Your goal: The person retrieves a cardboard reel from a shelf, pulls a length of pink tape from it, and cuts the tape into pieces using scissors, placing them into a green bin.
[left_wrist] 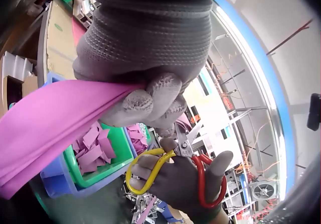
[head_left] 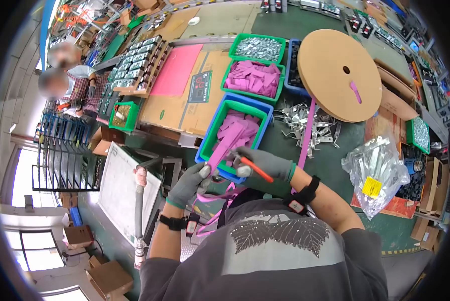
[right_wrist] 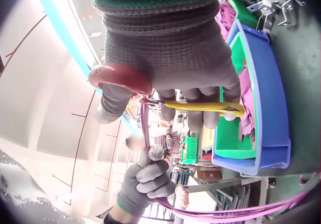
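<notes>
My gloved left hand point(head_left: 185, 184) grips a bundle of flat purple strip point(left_wrist: 60, 118) in front of my body, its loose lengths hanging below. The gloved right hand point(head_left: 267, 163) holds scissors, with the thumb in the red handle point(left_wrist: 201, 181) and fingers along the yellow handle point(right_wrist: 200, 106). The blades point(left_wrist: 184, 146) stand spread close to the left fingertips, by the strip. Just beyond both hands, a green bin set in a blue bin point(head_left: 270, 113) contains purple cut pieces point(head_left: 235, 120).
A large cardboard reel point(head_left: 330, 60) stands at the right, purple ribbon point(head_left: 306, 135) running down from it. Metal brackets point(head_left: 312, 123) lie beneath. Further green bins hold purple pieces point(head_left: 255, 78) and metal parts point(head_left: 257, 48). A plastic bag point(head_left: 378, 173) lies far right. Two people stand at left.
</notes>
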A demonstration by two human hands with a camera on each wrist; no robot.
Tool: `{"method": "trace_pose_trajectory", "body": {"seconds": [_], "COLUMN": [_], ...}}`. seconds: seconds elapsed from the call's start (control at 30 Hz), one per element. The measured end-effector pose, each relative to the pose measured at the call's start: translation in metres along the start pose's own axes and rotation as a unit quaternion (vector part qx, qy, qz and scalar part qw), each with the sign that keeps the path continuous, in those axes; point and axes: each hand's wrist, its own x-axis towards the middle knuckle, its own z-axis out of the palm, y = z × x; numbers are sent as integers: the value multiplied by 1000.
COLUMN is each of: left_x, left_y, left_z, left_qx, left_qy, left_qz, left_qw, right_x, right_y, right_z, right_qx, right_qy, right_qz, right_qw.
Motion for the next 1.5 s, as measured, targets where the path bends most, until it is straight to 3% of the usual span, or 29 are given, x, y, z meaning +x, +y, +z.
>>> {"method": "trace_pose_trajectory", "body": {"seconds": [0.07,0.13,0.3,0.67,0.9,0.97,1.03,1.13,1.17,1.33,1.4,1.43,1.5], "left_x": [2,11,20,20,15,13,6,3,2,13,22,25,27], "left_y": [-1,8,16,6,16,17,14,-8,-18,-14,-17,-17,-15], "left_z": [-3,-5,-4,-9,-5,-6,-11,-41,-48,-36,-35,-35,-28], "left_qx": [21,-20,30,26,90,100,19,-1,64,15,-38,-44,-47], "left_qy": [13,-20,-17,8,24,28,-16,-91,-41,9,31,19,23], "left_qz": [-11,-22,-26,-6,-32,-28,-5,-7,-27,-38,13,15,14], "left_qw": [1000,999,999,1000,995,994,1000,996,997,999,999,999,999], "right_x": [5,10,14,16,13,15,8,8,9,14,6,2,3], "right_y": [0,3,14,13,9,28,3,-4,-1,28,51,53,79], "right_z": [-1,-8,-9,-4,-11,-13,-9,-11,-12,-23,-24,-29,-18], "right_qx": [40,-3,-18,-4,17,95,129,159,158,62,59,209,191], "right_qy": [-11,5,11,50,12,-13,11,54,72,94,54,-12,-60], "right_qz": [20,58,70,29,33,114,132,167,187,217,193,272,221], "right_qw": [999,998,997,998,999,989,983,972,967,970,978,939,955]}}
